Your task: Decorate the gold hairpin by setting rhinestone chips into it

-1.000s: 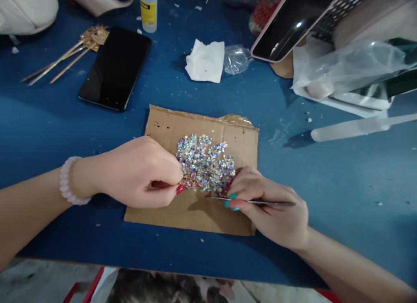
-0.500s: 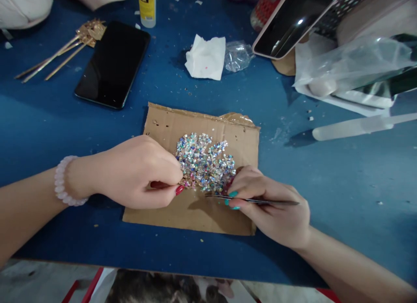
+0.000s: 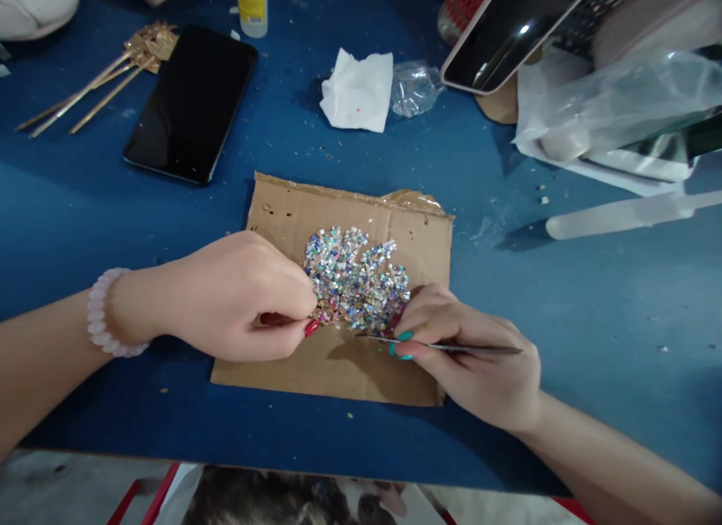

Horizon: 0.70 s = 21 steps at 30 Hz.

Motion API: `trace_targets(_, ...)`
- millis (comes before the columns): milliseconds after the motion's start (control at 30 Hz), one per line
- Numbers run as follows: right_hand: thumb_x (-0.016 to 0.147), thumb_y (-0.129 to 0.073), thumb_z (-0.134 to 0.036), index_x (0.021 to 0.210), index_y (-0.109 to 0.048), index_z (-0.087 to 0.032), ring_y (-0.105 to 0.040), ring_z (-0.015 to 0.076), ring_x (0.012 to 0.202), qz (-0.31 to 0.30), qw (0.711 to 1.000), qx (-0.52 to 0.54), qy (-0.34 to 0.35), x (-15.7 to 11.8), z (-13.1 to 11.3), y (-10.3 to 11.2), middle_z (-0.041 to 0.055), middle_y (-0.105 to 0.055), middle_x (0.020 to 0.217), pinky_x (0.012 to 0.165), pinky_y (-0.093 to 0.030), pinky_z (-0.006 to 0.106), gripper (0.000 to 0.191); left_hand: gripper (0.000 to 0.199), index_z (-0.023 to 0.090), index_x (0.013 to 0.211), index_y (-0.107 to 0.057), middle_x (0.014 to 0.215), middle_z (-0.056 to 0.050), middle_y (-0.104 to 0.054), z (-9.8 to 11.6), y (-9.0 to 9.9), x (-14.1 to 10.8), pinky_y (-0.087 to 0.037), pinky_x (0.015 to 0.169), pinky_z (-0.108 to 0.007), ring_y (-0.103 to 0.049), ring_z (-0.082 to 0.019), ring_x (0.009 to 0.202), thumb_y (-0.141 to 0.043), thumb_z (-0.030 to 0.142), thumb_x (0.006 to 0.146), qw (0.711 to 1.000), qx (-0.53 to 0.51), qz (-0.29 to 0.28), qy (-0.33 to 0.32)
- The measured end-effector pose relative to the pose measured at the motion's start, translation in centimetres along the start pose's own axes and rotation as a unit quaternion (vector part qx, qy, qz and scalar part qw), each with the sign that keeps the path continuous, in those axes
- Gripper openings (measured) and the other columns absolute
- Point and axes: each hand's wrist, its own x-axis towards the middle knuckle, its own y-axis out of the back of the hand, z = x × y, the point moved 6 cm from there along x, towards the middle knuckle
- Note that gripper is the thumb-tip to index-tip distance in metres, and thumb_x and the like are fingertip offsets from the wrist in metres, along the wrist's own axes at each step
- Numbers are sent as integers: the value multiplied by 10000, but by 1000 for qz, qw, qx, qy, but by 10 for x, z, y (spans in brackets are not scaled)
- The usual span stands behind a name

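Observation:
A glittering ornament (image 3: 355,273), thickly covered with tiny silver, blue and pink bits, lies over a piece of brown cardboard (image 3: 338,371). My left hand (image 3: 242,295) is closed in a pinch at its lower left edge, where some gold shows; the fingers' far side is hidden. In my right hand (image 3: 474,359) is a thin pair of metal tweezers (image 3: 479,350), gripped between thumb and fingers. The tweezers' tip points left, just below the ornament's lower edge. Whether anything is between the tips is too small to tell.
A black phone (image 3: 192,104) lies beside gold sticks (image 3: 93,92) at upper left. Behind the cardboard are a white tissue (image 3: 357,92) and crumpled clear plastic (image 3: 414,89). Another phone (image 3: 511,36) leans at upper right, near a plastic bag (image 3: 626,107) and a pale plastic tube (image 3: 614,218).
The camera view has shifted slightly. Both hands, the ornament and the tweezers keep nearly the same positions on the cardboard.

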Motion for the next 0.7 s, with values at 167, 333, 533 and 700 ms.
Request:
trace_targets(167, 806, -683, -157, 706, -613, -204, -627, 129, 596, 1, 1000, 6, -10, -1, 3, 0, -9, -673, 628, 636, -485, 318, 131, 306, 173, 540, -288, 519, 53, -305, 1, 1, 1, -208, 490, -280, -226, -104, 505, -450, 101, 790, 1000, 2, 6, -5)
trace_targets(333, 836, -663, -210, 721, -610, -208, -629, 133, 590, 5, 1000, 19, -1, -2, 3, 0, -6, -667, 624, 631, -478, 328, 127, 306, 178, 543, -284, 515, 50, -322, 0, 1, 0, -221, 492, -280, -242, -109, 502, -446, 104, 792, 1000, 6, 1, -5)
trace_targets(533, 849, -655, -250, 772, -604, -201, -632, 145, 632, 14, 998, 56, 28, -5, 3, 3, 18, -667, 660, 638, -481, 339, 105, 307, 190, 552, -272, 503, 42, -344, 1, 2, -1, -235, 498, -291, -274, -116, 480, -424, 108, 806, 1000, 19, -6, -10)
trace_targets(700, 846, -660, -254, 843, -616, -195, -623, 146, 643, 23, 994, 96, 53, -6, 2, 8, 32, -674, 693, 630, -482, 331, 74, 296, 192, 570, -324, 524, 37, -398, 2, 6, -5, -246, 509, -294, -312, -116, 484, -424, 123, 840, 996, 87, -23, -17)
